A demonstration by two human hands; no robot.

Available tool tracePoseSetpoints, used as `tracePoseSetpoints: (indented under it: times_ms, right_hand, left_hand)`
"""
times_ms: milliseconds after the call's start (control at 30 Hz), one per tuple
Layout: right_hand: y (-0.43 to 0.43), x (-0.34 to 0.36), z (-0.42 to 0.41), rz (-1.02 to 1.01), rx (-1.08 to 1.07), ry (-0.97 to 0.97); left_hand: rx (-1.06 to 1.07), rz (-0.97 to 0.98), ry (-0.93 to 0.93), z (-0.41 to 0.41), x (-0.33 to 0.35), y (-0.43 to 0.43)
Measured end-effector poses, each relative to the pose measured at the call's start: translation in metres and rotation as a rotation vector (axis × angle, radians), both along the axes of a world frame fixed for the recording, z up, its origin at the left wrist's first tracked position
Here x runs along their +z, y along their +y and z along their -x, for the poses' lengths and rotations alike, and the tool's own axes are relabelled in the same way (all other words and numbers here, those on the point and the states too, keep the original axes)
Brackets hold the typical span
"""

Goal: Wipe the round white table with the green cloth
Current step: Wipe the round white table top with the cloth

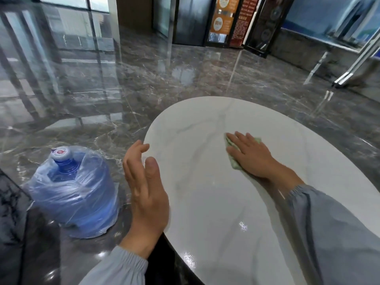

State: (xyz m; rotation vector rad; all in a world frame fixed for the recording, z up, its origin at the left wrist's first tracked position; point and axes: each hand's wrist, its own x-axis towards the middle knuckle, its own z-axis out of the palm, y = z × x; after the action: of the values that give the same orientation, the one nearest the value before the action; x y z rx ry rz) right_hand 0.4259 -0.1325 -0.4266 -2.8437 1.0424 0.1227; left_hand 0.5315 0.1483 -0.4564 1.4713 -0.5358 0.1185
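Observation:
The round white table (205,124) with faint grey veins fills the lower right of the head view. My right hand (249,154) lies flat with straight fingers on the green cloth (234,162), pressing it onto the tabletop near its middle; only the cloth's edges show around the hand. My left hand (144,182) hovers at the table's left edge, fingers relaxed and slightly bent, holding nothing.
A large blue water jug (74,190) wrapped in clear plastic stands on the dark glossy marble floor (123,79) just left of the table. Dark doors and orange posters (224,17) line the far wall. A metal stand (353,68) is at the right.

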Motion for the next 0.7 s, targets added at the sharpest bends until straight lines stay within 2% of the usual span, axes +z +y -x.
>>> tracePoseSetpoints:
  times_ms: [67, 100, 267, 367, 433, 600, 700]
  right_hand:
    - [-0.001, -0.001, -0.020, -0.009, -0.067, -0.008]
    - [0.012, -0.002, -0.033, -0.014, -0.031, -0.010]
    - [0.125, -0.011, -0.068, 0.019, 0.559, -0.038]
    - [0.138, -0.009, -0.067, -0.061, 0.740, -0.051]
    - [0.113, -0.006, -0.075, -0.093, 0.700, -0.062]
    - [0.013, -0.003, -0.107, -0.018, 0.220, -0.011]
    - [0.008, -0.002, -0.126, -0.031, 0.104, -0.008]
  left_hand:
    - [0.005, 0.069, 0.052, -0.001, 0.000, -0.001]
    - [0.008, 0.090, 0.070, -0.002, -0.002, -0.002]
    - [0.045, 0.140, 0.071, -0.006, -0.008, -0.003]
    - [0.039, 0.153, 0.059, -0.005, -0.008, -0.003]
    - [0.034, 0.152, 0.058, -0.003, -0.005, -0.004]
    - [0.035, 0.119, 0.044, -0.002, -0.005, -0.004]
    - [0.032, 0.126, 0.029, -0.003, -0.007, -0.004]
